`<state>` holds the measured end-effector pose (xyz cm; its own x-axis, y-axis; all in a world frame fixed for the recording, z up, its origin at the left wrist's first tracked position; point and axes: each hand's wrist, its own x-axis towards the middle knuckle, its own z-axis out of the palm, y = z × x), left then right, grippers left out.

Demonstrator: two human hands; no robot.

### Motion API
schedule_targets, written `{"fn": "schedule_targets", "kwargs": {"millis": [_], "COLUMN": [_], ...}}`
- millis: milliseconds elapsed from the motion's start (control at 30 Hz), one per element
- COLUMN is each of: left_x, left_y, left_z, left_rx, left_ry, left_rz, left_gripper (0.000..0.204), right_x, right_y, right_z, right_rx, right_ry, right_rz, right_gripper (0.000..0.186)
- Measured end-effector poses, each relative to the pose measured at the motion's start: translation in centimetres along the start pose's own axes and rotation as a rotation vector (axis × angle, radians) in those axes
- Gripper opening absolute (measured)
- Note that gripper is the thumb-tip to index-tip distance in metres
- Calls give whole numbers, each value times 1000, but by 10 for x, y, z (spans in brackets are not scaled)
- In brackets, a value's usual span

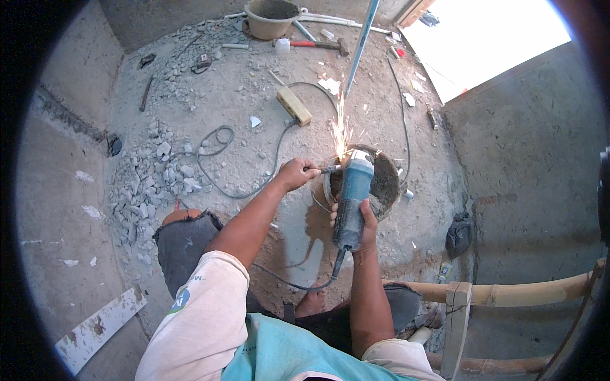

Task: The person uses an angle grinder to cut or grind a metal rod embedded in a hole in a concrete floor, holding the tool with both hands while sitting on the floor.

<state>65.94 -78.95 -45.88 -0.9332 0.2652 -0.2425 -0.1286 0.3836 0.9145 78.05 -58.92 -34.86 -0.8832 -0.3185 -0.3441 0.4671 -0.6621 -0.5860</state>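
- In the head view, our right hand [367, 228] wraps around the dark rear body of the teal angle grinder [358, 184], thumb on 1 side and fingers curled on the other; a full wrap like this probably steadies a heavy, vibrating tool.
- The grinder is in front of us, between our knees, its head pointing away, over the mortar-caked bucket [327, 185]; whether it touches the rim we cannot tell.
- Our left hand [297, 175] pinches 1 end of a slim dark rod [329, 169], whose far end sits beside the grinder head; gripping the near end likely keeps the fingers clear of the disc. Whether the rod is loose or the grinder's side handle, we cannot tell.
- Sparks [341, 130] spray forward from the head, away from our body, which seems the reason for this angle; the disc itself is hidden.
- The power cord [337, 267] leaves the grinder's rear and loops slackly toward us, presumably so it does not tug.
- Beyond our left hand, a yellowish extension socket [293, 105] lies on the dusty floor, plausibly close for the cord's reach.
- Farther off lie a red-handled hammer [321, 45] and a mortar basin [260, 27], both apart from our 2 hands.
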Motion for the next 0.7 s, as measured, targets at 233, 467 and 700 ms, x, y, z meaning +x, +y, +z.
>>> {"fn": "schedule_targets", "kwargs": {"millis": [233, 467, 700], "left_x": [0, 0, 0], "left_y": [-1, 1, 4], "left_z": [2, 1, -1], "left_rx": [-64, -51, -54], "left_ry": [12, 10, -9], "left_rz": [48, 27, 59], "left_gripper": [23, 22, 24], "right_x": [-6, -7, -5], "right_y": [-5, -3, 3], "right_z": [3, 6, -2], "right_rx": [4, -14, 5], "right_ry": [29, 5, -6], "right_rz": [-62, -48, 8], "right_gripper": [71, 72, 60]}}
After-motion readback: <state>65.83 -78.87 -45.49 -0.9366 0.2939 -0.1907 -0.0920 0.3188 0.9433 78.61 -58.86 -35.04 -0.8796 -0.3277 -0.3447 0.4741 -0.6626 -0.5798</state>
